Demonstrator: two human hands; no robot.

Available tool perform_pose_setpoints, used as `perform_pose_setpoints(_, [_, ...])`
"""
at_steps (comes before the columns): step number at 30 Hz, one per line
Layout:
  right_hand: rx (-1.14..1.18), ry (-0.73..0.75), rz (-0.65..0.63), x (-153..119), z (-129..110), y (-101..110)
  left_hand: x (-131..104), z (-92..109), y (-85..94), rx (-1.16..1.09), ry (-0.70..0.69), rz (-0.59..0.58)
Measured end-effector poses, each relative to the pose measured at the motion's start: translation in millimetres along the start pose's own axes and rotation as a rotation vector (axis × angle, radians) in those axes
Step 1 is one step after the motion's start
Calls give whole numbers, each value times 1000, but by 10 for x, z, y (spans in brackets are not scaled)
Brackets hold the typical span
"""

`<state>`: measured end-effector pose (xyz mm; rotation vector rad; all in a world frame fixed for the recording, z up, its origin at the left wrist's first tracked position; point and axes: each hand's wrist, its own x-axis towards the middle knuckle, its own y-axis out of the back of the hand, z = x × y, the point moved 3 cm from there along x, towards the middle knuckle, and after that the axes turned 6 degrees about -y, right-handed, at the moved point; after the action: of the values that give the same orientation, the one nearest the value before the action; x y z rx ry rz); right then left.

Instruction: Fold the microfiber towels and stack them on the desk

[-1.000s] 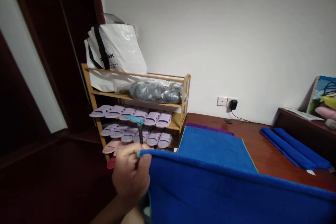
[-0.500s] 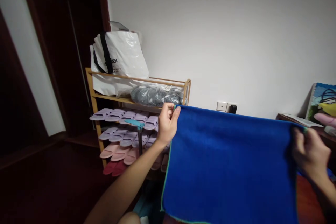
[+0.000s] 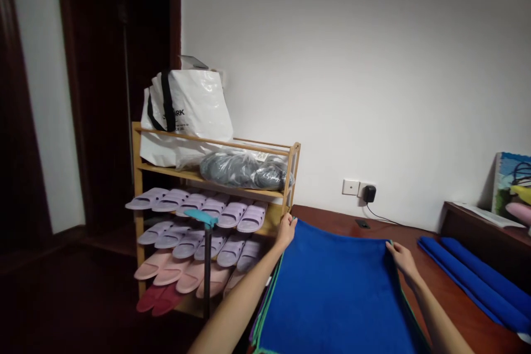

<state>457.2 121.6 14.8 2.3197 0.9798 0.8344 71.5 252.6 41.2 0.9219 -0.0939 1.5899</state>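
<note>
A blue cloth (image 3: 340, 293) with green stitched edges lies spread over the reddish-brown table (image 3: 409, 227). Beneath its left side show more green edges and a bit of purple, like other cloths in a pile. My left hand (image 3: 286, 231) pinches the cloth's far left corner, beside the shoe rack's post. At the far right corner, my right hand (image 3: 400, 258) grips the edge between thumb and fingers. The near edge runs partly out of view. Folded blue cloths (image 3: 477, 279) lie farther right on the table.
A wooden rack (image 3: 290, 177) at left carries rows of slippers (image 3: 199, 243), a white bag (image 3: 203, 102) and plastic-wrapped grey things (image 3: 244, 168). Before it stands a black pole (image 3: 207, 271) with a teal top. A black plug (image 3: 369, 193) sits in the wall socket.
Both hands have come down and closer together, lowering the blue cloth from a raised, stretched position onto the table. The view has shifted, bringing the folded blue cloths at right into sight.
</note>
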Motion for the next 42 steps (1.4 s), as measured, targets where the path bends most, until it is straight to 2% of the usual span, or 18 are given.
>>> perform_pose_setpoints(3, [-141, -26, -29, -56, 43, -255, -109, -15, -106, 106, -41, -99])
perform_pose_setpoints(5, [-213, 44, -70, -166, 0, -467, -247, 45, -189, 150, -125, -182])
perform_pose_setpoints(8, [-284, 184, -264, -356, -53, -776, -496, 108, -377, 299, -257, -495])
perform_pose_setpoints(10, [-326, 209, -377, -428, -31, -884, -619, 82, -477, 398, -274, -695])
perform_pose_setpoints(11, [-348, 206, -407, -440, -10, -904, -651, 59, -506, 426, -263, -747])
perform_pose_setpoints(16, [-437, 191, -442, -414, 46, -874, -649, 8, -532, 445, -235, -769])
perform_pose_setpoints(25, [-497, 177, -438, -536, 13, -824, -741, 86, -465, 481, -245, -785])
perform_pose_setpoints(35, [-525, 180, -428, -796, -8, -663, -941, 193, -321, 481, -263, -769])
perform_pose_setpoints(42, [-528, 166, -442, -1039, 40, -529, -1136, 303, -201, 468, -266, -805])
